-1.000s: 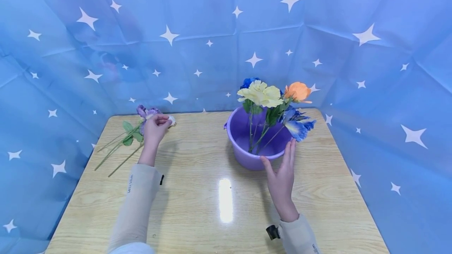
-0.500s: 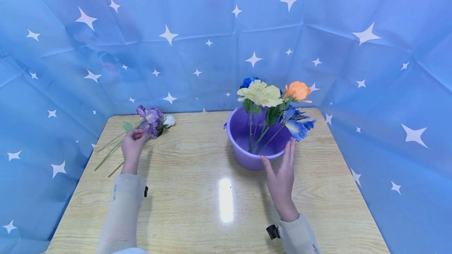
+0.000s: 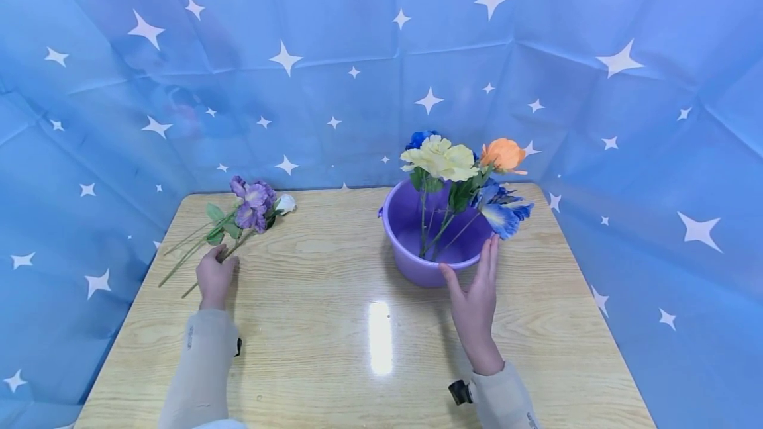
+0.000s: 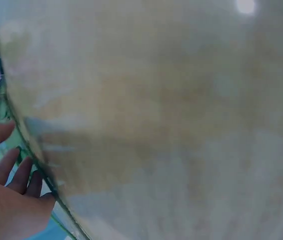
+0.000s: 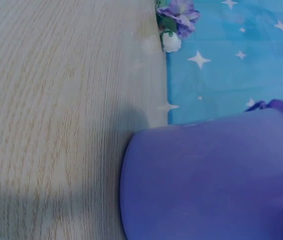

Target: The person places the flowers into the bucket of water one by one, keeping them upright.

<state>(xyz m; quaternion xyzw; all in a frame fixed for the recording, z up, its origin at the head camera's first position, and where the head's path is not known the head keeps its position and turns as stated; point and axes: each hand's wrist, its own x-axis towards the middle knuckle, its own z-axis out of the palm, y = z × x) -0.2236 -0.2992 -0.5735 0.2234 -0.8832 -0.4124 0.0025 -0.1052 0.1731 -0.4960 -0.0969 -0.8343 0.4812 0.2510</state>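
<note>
My left hand (image 3: 216,277) is over the stem of the white flower (image 3: 286,204), on the table's left side. In the left wrist view its fingers (image 4: 20,175) are spread and loosely bent, right beside the green stem (image 4: 39,167). A purple iris-like flower (image 3: 253,205) lies above the hand with other stems and leaves. My right hand (image 3: 475,313) rests with straight fingers and thumb against the near rim of the purple bucket (image 3: 420,275). Upright in the bucket are a pale yellow flower (image 3: 440,159), an orange flower (image 3: 503,154) and blue flowers (image 3: 505,210).
The wood-grain table (image 3: 322,323) meets a blue star-printed cloth (image 3: 357,51) at the back and both sides. A bright light reflection lies on the tabletop between the hands. The bucket has a small handle lug (image 3: 380,213) on its left side.
My left hand has moved from the white flower head, past the purple flower, down and left to the stems. The right hand, the bucket and its flowers have stayed put.
</note>
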